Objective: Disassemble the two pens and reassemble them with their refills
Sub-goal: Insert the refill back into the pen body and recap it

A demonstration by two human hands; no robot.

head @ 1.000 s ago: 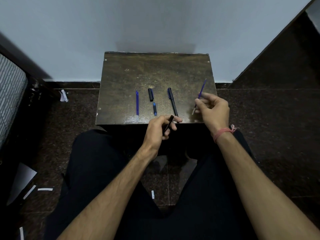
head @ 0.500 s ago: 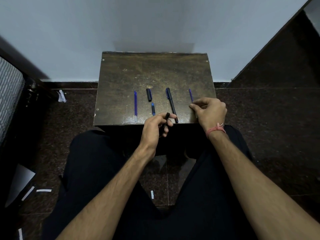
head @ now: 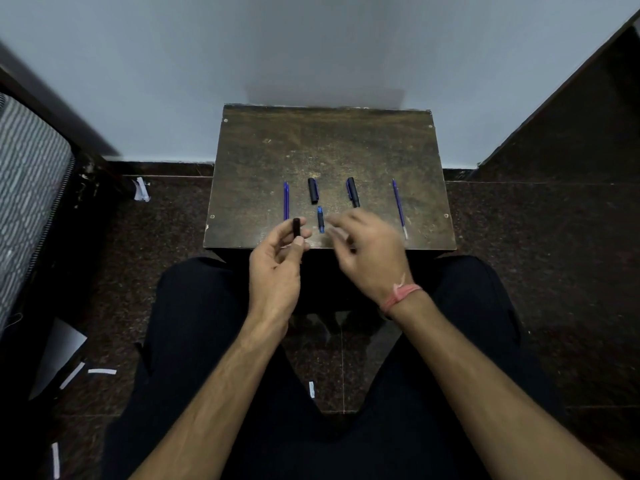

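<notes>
The left hand (head: 277,261) pinches a short black pen barrel (head: 297,230) between thumb and fingertips, holding it nearly upright over the near edge of the surface (head: 329,147). The right hand (head: 367,251) is blurred, fingers loosely spread and holding nothing, hovering just beside the left. The loose parts lie in a row on the surface beyond both hands, each with its long axis running away from the person: a blue refill (head: 286,200) on the left, a black cap (head: 313,190), a small blue piece (head: 320,220), a black pen part (head: 353,196), and a second blue refill (head: 399,209) far right. The small blue piece lies between the two hands, closest to the right fingertips. The left refill sits directly beyond the held barrel, so the left hand is nearer it; the far-right refill belongs to the right hand's side. Threading a refill likely calls for lining up both long axes.
</notes>
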